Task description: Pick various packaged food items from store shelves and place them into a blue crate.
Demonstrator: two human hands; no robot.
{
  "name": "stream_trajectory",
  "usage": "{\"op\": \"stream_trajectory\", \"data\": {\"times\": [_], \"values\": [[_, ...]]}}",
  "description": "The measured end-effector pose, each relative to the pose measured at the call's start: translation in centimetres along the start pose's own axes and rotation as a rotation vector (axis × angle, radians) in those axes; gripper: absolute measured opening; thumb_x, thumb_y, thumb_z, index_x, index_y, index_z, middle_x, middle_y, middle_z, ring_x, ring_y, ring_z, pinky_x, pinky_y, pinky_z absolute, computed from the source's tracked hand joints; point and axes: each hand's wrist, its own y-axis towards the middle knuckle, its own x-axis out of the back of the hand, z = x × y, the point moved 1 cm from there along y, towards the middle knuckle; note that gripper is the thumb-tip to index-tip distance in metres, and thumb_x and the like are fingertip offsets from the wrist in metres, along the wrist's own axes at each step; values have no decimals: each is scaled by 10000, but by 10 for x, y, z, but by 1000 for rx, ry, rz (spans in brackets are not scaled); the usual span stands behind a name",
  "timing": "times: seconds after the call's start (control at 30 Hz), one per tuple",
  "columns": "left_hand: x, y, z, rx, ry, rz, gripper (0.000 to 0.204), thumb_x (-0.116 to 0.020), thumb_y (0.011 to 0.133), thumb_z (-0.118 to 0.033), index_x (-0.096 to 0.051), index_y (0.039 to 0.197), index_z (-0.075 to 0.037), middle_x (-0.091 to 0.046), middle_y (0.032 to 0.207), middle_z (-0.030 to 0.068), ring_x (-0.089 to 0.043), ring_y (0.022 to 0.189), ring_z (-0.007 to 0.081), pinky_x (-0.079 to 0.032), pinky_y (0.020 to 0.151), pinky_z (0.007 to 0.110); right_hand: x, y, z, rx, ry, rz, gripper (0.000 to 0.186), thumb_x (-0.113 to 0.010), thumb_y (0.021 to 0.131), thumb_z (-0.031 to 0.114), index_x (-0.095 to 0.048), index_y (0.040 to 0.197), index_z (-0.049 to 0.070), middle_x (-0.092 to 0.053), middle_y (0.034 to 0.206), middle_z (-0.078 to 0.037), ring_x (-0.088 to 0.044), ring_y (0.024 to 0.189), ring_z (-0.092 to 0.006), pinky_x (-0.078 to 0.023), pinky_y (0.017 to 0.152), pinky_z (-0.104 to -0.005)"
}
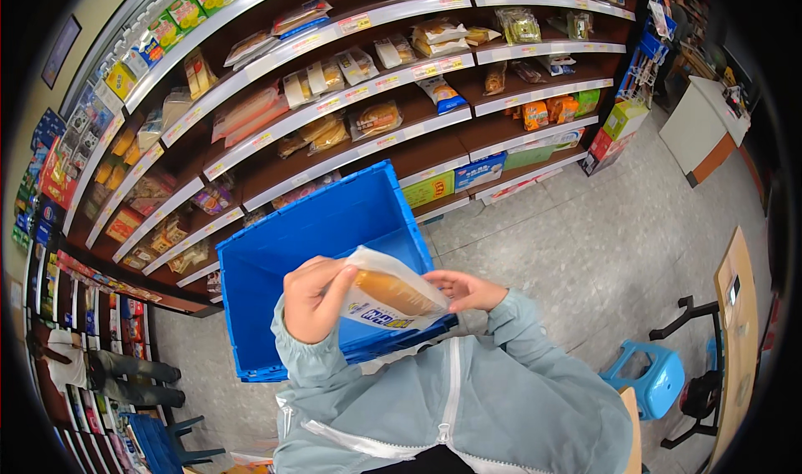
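A packaged bread point(390, 294), golden brown inside a white and clear wrapper, is held between my two hands over a blue plastic crate point(288, 238). My left hand point(312, 297) pinches the wrapper's left end, thumb on top. At the other end, the fingers of my right hand point(468, 292) grip the wrapper's edge. Below the package, part of the crate's floor and its near wall are hidden by my hands and sleeves. What shows of the crate's inside is bare blue plastic.
Curved-looking store shelves point(368, 144) with bagged breads and snacks stand beyond the crate. At right are a blue plastic stool point(650, 378), a wooden table point(735, 340) and a white counter point(700, 127). Another person point(125, 374) stands at far left near a blue chair point(159, 441).
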Motion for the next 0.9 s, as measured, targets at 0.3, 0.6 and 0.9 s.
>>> {"op": "stream_trajectory", "data": {"times": [0.3, 0.6, 0.9], "values": [[-124, 80, -36, 52, 48, 134, 180, -539, 732, -152, -608, 747, 13, -550, 559, 145, -542, 474, 208, -404, 446, 266, 71, -77, 49, -24, -301, 34, 741, -660, 661, 201, -221, 1234, 36, -337, 1210, -93, -314, 1121, -178, -261, 927, -320], [-245, 144, 2, 436, -608, -7, 266, -450, 821, -207, -475, 1011, -22, -557, 864, 79, -526, 703, 104, -439, 574, 232, 149, -149, 74, 99, -78, -249, 663, -591, 713, 222, -237, 1230, 7, -364, 1190, -92, -353, 1082, -161, -280, 904, -288], [-348, 111, 15, 790, -850, 194, 649, -448, 792, -375, -75, 1242, -94, -397, 1091, 144, -433, 958, 236, -417, 717, 408, 207, -148, 97, 180, 101, -690, 552, -513, 751, 176, -273, 1221, 12, -430, 1135, -81, -405, 1039, -150, -310, 878, -273]]}}
